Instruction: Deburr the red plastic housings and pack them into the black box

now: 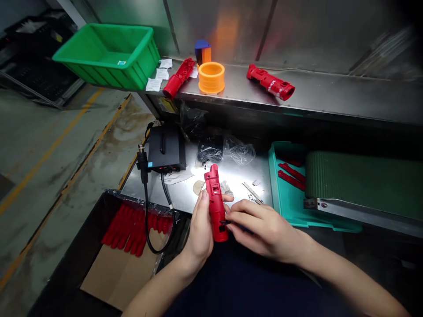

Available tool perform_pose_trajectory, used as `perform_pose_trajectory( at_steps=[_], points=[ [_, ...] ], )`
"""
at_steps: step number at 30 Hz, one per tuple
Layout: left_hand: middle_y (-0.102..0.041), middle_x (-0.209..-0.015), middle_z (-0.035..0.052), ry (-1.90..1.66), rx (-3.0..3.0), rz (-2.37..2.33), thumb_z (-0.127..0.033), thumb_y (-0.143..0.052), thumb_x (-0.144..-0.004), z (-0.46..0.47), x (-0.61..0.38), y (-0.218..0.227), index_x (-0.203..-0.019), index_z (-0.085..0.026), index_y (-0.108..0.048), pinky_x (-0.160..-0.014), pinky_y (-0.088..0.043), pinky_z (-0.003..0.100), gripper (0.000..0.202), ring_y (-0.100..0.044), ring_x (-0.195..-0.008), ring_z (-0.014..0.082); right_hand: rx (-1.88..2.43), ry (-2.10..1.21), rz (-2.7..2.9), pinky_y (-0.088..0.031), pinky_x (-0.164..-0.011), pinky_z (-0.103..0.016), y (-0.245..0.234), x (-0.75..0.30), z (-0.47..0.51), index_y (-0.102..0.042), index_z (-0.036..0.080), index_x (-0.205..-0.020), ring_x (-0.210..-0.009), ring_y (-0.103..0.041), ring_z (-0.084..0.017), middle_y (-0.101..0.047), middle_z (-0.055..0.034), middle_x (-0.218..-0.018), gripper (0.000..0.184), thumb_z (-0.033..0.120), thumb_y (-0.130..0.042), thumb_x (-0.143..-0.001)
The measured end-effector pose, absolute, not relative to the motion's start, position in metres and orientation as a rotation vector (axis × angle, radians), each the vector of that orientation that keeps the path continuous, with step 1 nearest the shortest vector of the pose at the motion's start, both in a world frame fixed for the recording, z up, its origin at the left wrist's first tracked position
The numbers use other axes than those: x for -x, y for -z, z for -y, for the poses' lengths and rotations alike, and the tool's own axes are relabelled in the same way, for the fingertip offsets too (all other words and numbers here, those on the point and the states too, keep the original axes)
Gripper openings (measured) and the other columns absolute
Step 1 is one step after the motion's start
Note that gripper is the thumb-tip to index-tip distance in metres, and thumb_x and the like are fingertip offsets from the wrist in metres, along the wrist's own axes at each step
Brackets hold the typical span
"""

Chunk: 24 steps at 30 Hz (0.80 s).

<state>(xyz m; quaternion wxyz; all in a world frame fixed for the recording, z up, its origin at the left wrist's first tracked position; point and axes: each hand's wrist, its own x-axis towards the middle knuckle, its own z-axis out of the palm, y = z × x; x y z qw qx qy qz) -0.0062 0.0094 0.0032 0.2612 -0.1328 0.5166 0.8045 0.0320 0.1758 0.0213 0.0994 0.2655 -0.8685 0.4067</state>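
A red plastic tool housing (216, 204) with small cut-outs stands nearly upright in front of me. My left hand (201, 226) is wrapped around its left side, thumb along the front. With fingertips pinched, my right hand (259, 224) holds a small black part (224, 223) against an opening near the housing's lower end. The part's exact shape is too small to make out. Behind the housing, a bag of black parts (210, 149) and a thin metal strip (253, 192) lie on the steel bench (181, 193).
On the shelf are a green bin (139, 61), an orange ring (211, 78) and two more red housings (271, 82). A black box with a cable (167, 147) stands left. Right are a teal tray (274, 176) and a green conveyor belt (363, 182). Red housings (127, 231) fill a lower-left crate.
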Motion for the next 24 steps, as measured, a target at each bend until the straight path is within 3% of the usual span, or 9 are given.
perform_pose_trajectory(
  at_steps=[3, 9, 17, 24],
  points=[
    [-0.074, -0.096, 0.0083, -2.204, 0.37, -1.541, -0.059, -0.055, -0.096, -0.008, 0.003, -0.003, -0.098, -0.02, -0.076, -0.087, -0.06, 0.039, 0.044, -0.069, -0.103, 0.0301, -0.895, -1.004, 2.736, -0.06, -0.067, -0.031, -0.031, -0.031, -0.174, -0.066, 0.017, -0.109, -0.083, -0.069, -0.02, -0.07, -0.0108, -0.099, 0.018, 0.017, -0.05, -0.102],
    [-0.073, -0.09, 0.0073, -2.193, 0.372, -1.607, -0.061, -0.059, -0.093, -0.006, 0.001, -0.006, -0.101, -0.023, -0.075, -0.09, -0.06, 0.043, 0.042, -0.069, -0.102, 0.0318, -0.948, -0.868, 2.816, -0.057, -0.061, -0.032, -0.034, -0.028, -0.166, -0.067, 0.018, -0.106, -0.084, -0.069, -0.022, -0.07, -0.012, -0.101, 0.022, 0.02, -0.045, -0.104],
    [-0.073, -0.103, 0.0084, -2.18, 0.287, -1.587, -0.061, -0.047, -0.1, -0.001, 0.005, -0.004, -0.108, -0.022, -0.075, -0.099, -0.054, 0.042, 0.048, -0.068, -0.105, 0.0296, -0.97, -0.991, 2.769, -0.056, -0.061, -0.03, -0.031, -0.024, -0.165, -0.065, 0.016, -0.117, -0.077, -0.066, -0.019, -0.068, -0.0107, -0.1, 0.026, 0.014, -0.043, -0.103],
    [-0.073, -0.103, 0.0083, -2.185, 0.299, -1.591, -0.061, -0.053, -0.097, -0.001, 0.009, -0.002, -0.11, -0.023, -0.073, -0.09, -0.057, 0.039, 0.045, -0.067, -0.107, 0.0306, -0.782, -1.27, 2.744, -0.059, -0.072, -0.031, -0.025, -0.02, -0.161, -0.068, 0.021, -0.114, -0.083, -0.068, -0.019, -0.068, -0.0078, -0.098, 0.021, 0.015, -0.053, -0.101]
  ],
)
